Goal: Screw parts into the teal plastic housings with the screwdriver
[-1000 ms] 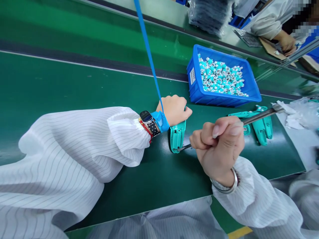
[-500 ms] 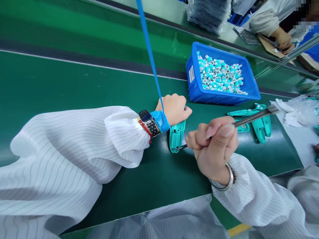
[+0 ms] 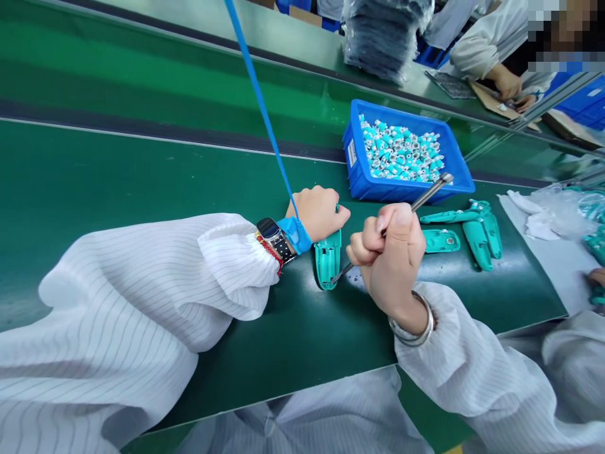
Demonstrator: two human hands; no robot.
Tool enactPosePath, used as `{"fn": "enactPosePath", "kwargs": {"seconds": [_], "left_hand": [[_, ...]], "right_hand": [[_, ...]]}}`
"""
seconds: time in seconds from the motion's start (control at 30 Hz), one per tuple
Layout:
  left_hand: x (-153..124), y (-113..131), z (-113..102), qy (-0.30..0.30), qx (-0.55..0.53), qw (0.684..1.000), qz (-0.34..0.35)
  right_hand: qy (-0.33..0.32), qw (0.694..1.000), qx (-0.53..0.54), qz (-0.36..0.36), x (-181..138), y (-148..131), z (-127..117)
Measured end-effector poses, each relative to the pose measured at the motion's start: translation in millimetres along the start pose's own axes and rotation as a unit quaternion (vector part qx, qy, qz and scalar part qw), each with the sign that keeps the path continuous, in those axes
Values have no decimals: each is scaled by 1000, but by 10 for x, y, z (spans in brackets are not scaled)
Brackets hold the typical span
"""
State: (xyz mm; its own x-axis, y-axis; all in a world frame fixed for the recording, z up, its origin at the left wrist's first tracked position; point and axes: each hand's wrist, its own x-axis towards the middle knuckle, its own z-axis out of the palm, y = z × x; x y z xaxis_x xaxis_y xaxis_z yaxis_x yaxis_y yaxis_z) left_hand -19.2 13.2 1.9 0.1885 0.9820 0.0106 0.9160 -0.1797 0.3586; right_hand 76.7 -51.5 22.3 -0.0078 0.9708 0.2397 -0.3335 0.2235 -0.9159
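Pinning the teal plastic housing (image 3: 328,260) with the left hand (image 3: 317,214), the right hand (image 3: 390,255), just beside it, fists a steel pick (image 3: 429,195), its tip apparently touching the housing's edge.

Bright, even light fills the scene, apparently from overhead, with no hard-edged shadows. A pale sheen lies along the green bench (image 3: 142,170), and the steel shaft of the tool (image 3: 428,194) catches a small glint. The darkest soft shadow falls beneath the right hand (image 3: 392,265) and the white striped sleeves (image 3: 118,302). The wide lens bows and slants the long bench edges and stretches the near corners. The blue bin (image 3: 406,189) looks crisp near the centre, with little motion blur, while the far right corner softens and a pixelated block (image 3: 562,31) covers part of it.
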Motion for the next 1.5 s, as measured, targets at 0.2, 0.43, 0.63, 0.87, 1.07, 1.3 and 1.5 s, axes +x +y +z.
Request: {"fn": "enactPosePath", "kwargs": {"seconds": [0.2,0.43,0.63,0.87,1.07,1.3,1.5], "left_hand": [[6,-3,20,-3,-1,1000,-3],[-36,15,-38,-13,-40,999,-22],[4,-117,19,5,-280,960,-19],[37,-269,32,-94,-628,769,-75],[33,-254,-33,-126,-729,646,-187],[-5,-218,-85,-169,-763,600,-173],[-156,-159,-162,-191,-757,622,-57]], "right_hand": [[1,1000,-16,2,-32,-5,3],[-38,999,11,-5,-44,49,28],[-44,997,61,20,-117,129,18],[-10,955,-281,-99,434,-140,-360],[-46,799,-593,-89,1427,-124,-877],[-155,722,-674,-18,1747,164,-862],[-121,752,-645,-65,1365,-280,-754]]}}
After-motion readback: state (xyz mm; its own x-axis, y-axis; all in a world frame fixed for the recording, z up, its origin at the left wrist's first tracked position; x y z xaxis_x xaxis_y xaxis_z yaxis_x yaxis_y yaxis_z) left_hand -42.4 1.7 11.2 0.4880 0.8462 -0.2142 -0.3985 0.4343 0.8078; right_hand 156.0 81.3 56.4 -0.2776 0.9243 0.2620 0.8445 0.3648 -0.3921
